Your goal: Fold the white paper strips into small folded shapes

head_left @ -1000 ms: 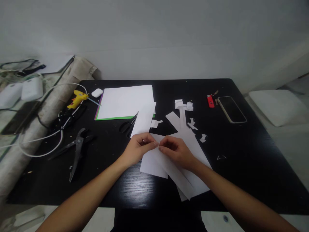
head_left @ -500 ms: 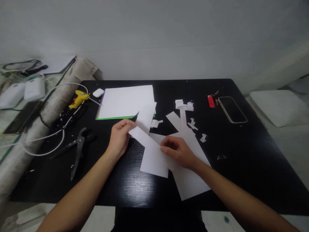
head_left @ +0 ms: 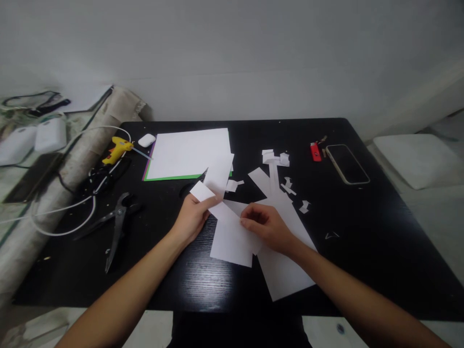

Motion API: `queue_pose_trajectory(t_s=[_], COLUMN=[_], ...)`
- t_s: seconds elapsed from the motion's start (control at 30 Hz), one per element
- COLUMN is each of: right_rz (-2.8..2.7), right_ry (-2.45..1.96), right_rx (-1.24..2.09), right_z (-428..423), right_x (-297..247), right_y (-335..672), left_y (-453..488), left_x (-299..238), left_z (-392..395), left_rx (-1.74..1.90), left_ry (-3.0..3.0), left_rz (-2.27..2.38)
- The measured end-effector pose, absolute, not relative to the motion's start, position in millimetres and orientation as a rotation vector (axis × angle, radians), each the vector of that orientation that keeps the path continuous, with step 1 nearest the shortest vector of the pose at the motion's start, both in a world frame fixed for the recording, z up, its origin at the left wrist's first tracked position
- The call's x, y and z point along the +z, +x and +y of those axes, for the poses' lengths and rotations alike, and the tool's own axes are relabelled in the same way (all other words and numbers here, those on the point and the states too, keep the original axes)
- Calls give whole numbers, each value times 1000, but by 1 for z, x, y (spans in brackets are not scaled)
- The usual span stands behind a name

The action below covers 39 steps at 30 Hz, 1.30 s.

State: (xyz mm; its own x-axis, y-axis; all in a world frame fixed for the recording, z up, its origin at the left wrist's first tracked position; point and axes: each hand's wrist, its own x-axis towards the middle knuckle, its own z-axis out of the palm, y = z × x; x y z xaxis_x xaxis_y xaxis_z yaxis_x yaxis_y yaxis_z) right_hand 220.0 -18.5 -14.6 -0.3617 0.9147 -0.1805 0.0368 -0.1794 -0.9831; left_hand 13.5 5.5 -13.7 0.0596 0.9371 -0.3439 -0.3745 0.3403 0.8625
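A narrow white paper strip (head_left: pixel 226 213) slants between my two hands above the table. My left hand (head_left: pixel 195 212) grips it with the thumb on top, and the strip's upper left end sticks out past the thumb. At its lower right part my right hand (head_left: pixel 266 224) pinches the edge between thumb and fingertips. Beneath the hands lie white paper pieces, one a larger sheet (head_left: pixel 284 275) under my right wrist. Another white piece (head_left: pixel 219 175) lies just beyond my left hand, with a dark pointed tip (head_left: pixel 205 175) beside it, mostly hidden.
Behind is a stack of paper (head_left: pixel 188 152), white on top. Pliers (head_left: pixel 119 212), a yellow glue gun (head_left: pixel 118 151) and a white cable (head_left: pixel 94 208) lie left. Paper scraps (head_left: pixel 304 207), a red lighter (head_left: pixel 315 152) and a phone (head_left: pixel 348 164) are to the right.
My left hand has slid along the strip toward my right hand, its thumb now crossing the strip and the end left protruding. My right hand has hardly moved.
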Motion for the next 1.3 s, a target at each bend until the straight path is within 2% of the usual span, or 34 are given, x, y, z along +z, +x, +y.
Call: queue_pose_trajectory(t_s=[0.33, 1.07, 1.3], right_rz=[-1389, -1274, -1226], right_ry=[-1161, -1090, -1097], right_rx=[1608, 1686, 1614], right_z=[-19, -16, -17], right_x=[-18, -15, -16], right_y=[220, 225, 220], left_y=[21, -3, 1], left_x=[-15, -9, -15], left_z=[-7, 19, 13], left_rx=[852, 1358, 1255], left_ry=[1052, 737, 819], left_rz=[1206, 1239, 1252])
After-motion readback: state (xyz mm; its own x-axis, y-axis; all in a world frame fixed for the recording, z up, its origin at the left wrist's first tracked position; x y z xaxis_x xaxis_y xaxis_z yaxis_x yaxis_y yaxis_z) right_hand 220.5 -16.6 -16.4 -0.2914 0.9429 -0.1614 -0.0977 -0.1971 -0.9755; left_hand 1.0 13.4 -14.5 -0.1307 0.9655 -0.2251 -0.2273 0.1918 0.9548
